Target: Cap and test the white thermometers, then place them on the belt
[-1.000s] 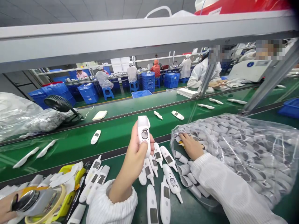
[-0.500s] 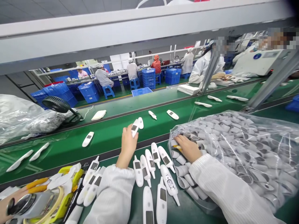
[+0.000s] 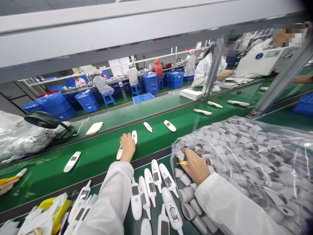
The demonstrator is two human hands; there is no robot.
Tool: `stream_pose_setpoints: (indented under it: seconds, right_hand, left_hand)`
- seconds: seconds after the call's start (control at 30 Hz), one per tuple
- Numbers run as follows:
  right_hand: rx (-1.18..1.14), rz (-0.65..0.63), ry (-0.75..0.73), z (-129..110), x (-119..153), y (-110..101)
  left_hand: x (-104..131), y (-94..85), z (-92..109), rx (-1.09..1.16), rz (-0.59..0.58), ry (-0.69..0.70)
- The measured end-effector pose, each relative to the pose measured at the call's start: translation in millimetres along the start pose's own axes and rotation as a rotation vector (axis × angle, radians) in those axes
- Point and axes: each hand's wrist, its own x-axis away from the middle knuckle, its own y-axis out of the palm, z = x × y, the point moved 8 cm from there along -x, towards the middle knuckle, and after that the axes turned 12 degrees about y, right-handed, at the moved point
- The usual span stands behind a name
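My left hand (image 3: 127, 147) is over the green conveyor belt, fingers curled down on a white ear thermometer (image 3: 119, 152) partly hidden beneath it. A second white thermometer (image 3: 134, 137) lies right beside my fingertips. At the mouth of a clear plastic bag (image 3: 276, 130), my right hand (image 3: 197, 165) pinches a grey slanted cap (image 3: 180, 155). A yellow finger cot (image 3: 182, 162) shows at those fingers. Between my arms, several white thermometers (image 3: 149, 186) with dark screens lie on the green bench; one (image 3: 172, 209) has a round opening in its body.
Many grey caps (image 3: 227, 143) fill the bag. Other thermometers (image 3: 169, 125) lie spaced along the belt. At far left, another person's hand (image 3: 7, 186) with orange finger cots is at a white piece. A black fan (image 3: 44, 119) and metal post (image 3: 212, 76) stand beyond the belt.
My left hand has moved left and lowered the thermometer onto the belt. Pieces on the belt have shifted left. My right hand has drawn slightly back with a grey cap. The other person's hand has moved up onto the belt.
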Motion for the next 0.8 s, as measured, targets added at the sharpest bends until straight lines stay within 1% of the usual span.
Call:
stream_pose_setpoints:
  seconds: [0.07,0.1,0.17,0.2,0.3,0.37,0.43,0.53,0.6,0.7,0.8]
  right_hand:
    - [-0.034,0.007,-0.019,1.4,1.2,2.6]
    - [-0.048,0.004,-0.033,1.3,2.0,4.0]
    - [-0.065,-0.01,-0.062,0.0,3.5,5.8]
    - [-0.069,-0.02,-0.075,-1.1,4.1,6.0]
    - [-0.078,-0.063,-0.106,-5.5,4.9,4.5]
    - [-0.091,-0.099,-0.115,-8.2,4.7,2.9]
    - [-0.115,-0.129,-0.101,-9.0,3.9,1.7]
    - [-0.174,-0.152,-0.047,-7.4,2.0,1.1]
    - [-0.229,-0.157,0.001,-5.1,0.4,0.7]
    - [-0.352,-0.159,0.062,-2.2,-1.9,-1.7]
    - [-0.526,-0.16,0.115,-2.3,-5.0,-7.2]
  left_hand:
    - [-21.8,18.1,22.9,0.071,-0.055,0.044]
    - [-32.3,28.0,33.0,0.107,-0.084,0.045]
    - [-50.4,45.7,47.6,0.168,-0.126,0.002]
    - [-57.5,52.8,51.7,0.191,-0.139,-0.036]
    - [-70.1,66.0,53.7,0.259,-0.156,-0.152]
    - [-71.7,69.6,50.0,0.322,-0.164,-0.193]
    - [-68.7,69.3,45.5,0.408,-0.167,-0.201]
    - [-56.8,60.0,41.7,0.582,-0.14,-0.17]
    - [-44.9,47.0,41.9,0.731,-0.101,-0.138]
    - [-21.6,18.5,44.1,0.992,-0.025,-0.089]
    - [8.0,-17.4,47.5,1.27,0.055,-0.033]
